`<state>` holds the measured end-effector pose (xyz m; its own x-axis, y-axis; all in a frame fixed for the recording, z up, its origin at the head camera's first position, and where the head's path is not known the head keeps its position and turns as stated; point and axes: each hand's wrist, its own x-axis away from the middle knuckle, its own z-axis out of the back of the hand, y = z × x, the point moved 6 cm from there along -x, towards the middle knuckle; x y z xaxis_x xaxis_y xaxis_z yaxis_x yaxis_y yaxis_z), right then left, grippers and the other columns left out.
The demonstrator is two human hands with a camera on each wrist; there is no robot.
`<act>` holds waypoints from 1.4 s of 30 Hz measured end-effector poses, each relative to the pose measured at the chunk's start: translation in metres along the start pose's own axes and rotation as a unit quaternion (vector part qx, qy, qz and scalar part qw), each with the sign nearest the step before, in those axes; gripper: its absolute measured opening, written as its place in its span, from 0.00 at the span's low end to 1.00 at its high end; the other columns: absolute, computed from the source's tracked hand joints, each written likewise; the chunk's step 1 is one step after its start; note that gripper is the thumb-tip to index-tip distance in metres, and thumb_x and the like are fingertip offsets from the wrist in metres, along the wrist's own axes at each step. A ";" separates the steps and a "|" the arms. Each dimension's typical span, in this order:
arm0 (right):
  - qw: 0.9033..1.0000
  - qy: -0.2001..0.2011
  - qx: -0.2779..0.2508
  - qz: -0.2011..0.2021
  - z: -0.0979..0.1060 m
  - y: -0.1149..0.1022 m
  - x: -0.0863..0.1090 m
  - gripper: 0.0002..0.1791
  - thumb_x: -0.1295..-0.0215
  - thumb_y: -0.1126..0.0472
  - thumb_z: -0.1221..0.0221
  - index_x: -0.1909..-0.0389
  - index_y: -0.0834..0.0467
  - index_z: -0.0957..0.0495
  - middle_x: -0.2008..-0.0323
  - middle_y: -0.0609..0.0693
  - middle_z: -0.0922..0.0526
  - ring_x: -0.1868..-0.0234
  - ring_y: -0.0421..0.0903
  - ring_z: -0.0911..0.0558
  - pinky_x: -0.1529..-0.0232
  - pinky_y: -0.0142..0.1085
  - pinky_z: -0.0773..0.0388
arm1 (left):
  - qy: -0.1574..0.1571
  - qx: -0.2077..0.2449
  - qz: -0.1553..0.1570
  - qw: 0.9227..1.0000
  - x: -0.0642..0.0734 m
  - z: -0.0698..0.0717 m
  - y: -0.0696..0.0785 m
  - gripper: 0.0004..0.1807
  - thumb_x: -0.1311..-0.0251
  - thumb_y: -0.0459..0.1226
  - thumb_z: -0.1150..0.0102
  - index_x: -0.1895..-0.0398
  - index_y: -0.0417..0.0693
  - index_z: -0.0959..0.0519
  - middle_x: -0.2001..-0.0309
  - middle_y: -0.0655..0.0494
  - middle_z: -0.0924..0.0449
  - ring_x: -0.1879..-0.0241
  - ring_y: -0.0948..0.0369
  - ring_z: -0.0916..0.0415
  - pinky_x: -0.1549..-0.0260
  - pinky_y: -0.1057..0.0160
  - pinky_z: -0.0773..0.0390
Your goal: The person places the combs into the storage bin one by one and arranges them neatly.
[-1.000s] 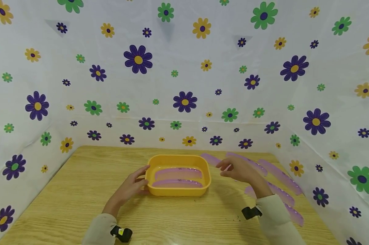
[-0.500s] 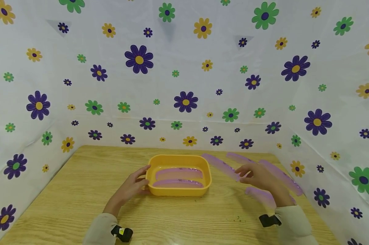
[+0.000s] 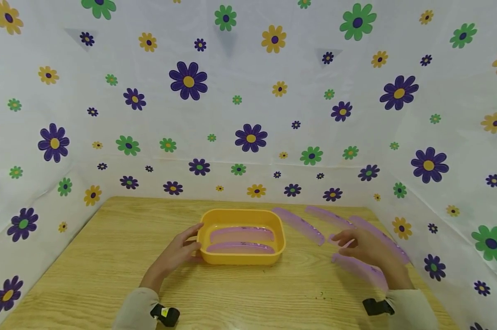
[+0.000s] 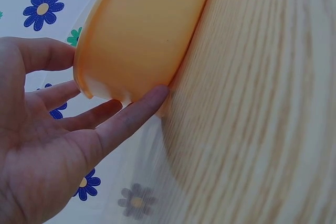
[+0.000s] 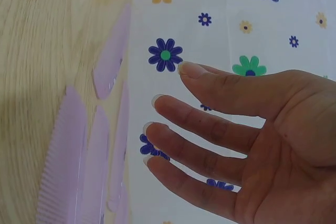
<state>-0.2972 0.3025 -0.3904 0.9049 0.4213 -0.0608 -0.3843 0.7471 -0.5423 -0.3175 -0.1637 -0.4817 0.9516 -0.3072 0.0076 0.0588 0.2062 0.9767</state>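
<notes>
A yellow plastic tray stands mid-table with two translucent purple combs lying side by side inside it. My left hand rests against the tray's left end, its fingers fairly straight; in the left wrist view the fingertips touch the outer wall and rim. To the right of the tray, several more purple combs lie spread on the wood, one slanting beside the tray. Over these hovers my right hand, fingers loosely bent and apart, nothing between them. It covers part of the nearer combs, including one comb below it.
Flower-printed white cloth hangs at the back and both sides of the wooden table. Small dark specks lie near the front right. Both wrists carry black straps.
My right hand has moved right, away from the tray and over the scattered combs, uncovering the slanting comb beside the tray. My left hand and the tray stay in place.
</notes>
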 end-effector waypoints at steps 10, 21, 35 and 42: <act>0.999 0.021 0.017 -0.027 0.009 0.026 0.020 0.16 0.37 0.68 0.33 0.50 0.69 0.16 0.55 0.63 0.12 0.60 0.52 0.14 0.62 0.29 0.16 | 0.001 -0.002 0.000 1.000 -0.001 0.000 -0.001 0.36 0.26 0.31 0.52 0.17 0.46 0.48 0.23 0.33 0.44 0.30 0.35 0.31 0.47 0.50 0.12; 0.999 -0.006 0.010 -0.046 0.016 0.042 0.030 0.17 0.38 0.71 0.33 0.49 0.73 0.18 0.55 0.68 0.13 0.59 0.56 0.13 0.64 0.31 0.15 | -0.003 0.004 -0.009 1.000 0.001 0.001 0.002 0.36 0.26 0.30 0.53 0.17 0.42 0.49 0.23 0.30 0.45 0.31 0.34 0.31 0.47 0.47 0.13; 0.994 -0.026 0.005 -0.102 0.010 0.066 0.035 0.17 0.38 0.72 0.34 0.48 0.71 0.18 0.58 0.64 0.12 0.57 0.57 0.13 0.62 0.43 0.12 | -0.009 0.006 -0.006 1.000 0.000 -0.002 0.000 0.35 0.25 0.31 0.54 0.17 0.43 0.49 0.23 0.30 0.45 0.30 0.35 0.31 0.48 0.49 0.12; 0.995 -0.036 0.003 -0.090 0.011 0.073 0.037 0.17 0.38 0.73 0.35 0.47 0.72 0.18 0.57 0.66 0.12 0.57 0.58 0.13 0.60 0.44 0.12 | -0.007 0.003 -0.004 1.000 0.001 -0.001 0.001 0.35 0.25 0.31 0.54 0.17 0.44 0.49 0.23 0.31 0.45 0.30 0.35 0.32 0.48 0.50 0.12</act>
<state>-0.2941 0.3783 -0.4232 0.9438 0.3160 0.0968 -0.2187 0.8169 -0.5338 -0.3161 -0.1627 -0.4809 0.9467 -0.3221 0.0023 0.0648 0.1974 0.9782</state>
